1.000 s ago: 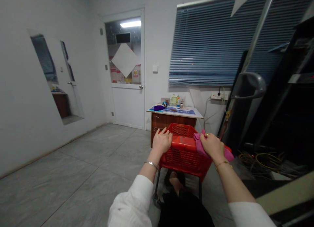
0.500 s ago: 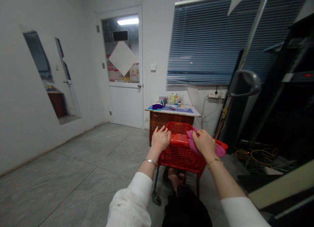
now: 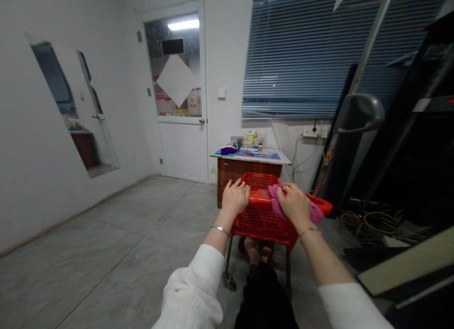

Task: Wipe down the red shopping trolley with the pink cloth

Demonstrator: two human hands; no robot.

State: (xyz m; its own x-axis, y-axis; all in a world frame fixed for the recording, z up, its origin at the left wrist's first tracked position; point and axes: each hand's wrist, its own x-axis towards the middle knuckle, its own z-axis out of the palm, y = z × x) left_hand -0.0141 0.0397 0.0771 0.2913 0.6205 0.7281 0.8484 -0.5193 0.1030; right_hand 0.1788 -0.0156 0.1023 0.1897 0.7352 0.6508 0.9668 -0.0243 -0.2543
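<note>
**Both hands on the cart [image 3: 260, 222], cloth [image 3: 277, 208] under the right**

The red cart is straight in front of me, its basket between my hands and reaching just beyond them. My hands are apart, one at each side of its bar [image 3: 261, 202]. My right hand [image 3: 295, 206] is closed on the pink cloth and presses it against the bar; one end of the cloth pokes out past the outer side of that hand, where the bar's red end also shows. My left hand [image 3: 234, 197] lies over the other end of the bar, fingers pointing forward; I cannot tell how tightly they grip.

Below my hands, my feet [image 3: 252, 251] show under the basket, between the cart's legs. A wheel [image 3: 230, 282] sits below my left hand.

Beyond both hands is a desk [image 3: 248, 167], with a purple bundle [image 3: 227, 151] and small bottles [image 3: 256, 142] on top. Ahead and to the left of my left hand is a shut door [image 3: 183, 149]; farther left, a mirror [image 3: 64, 83]. Past my right hand lie tangled cables [image 3: 381, 221], and a blind [image 3: 291, 64] hangs above and beyond it.
</note>
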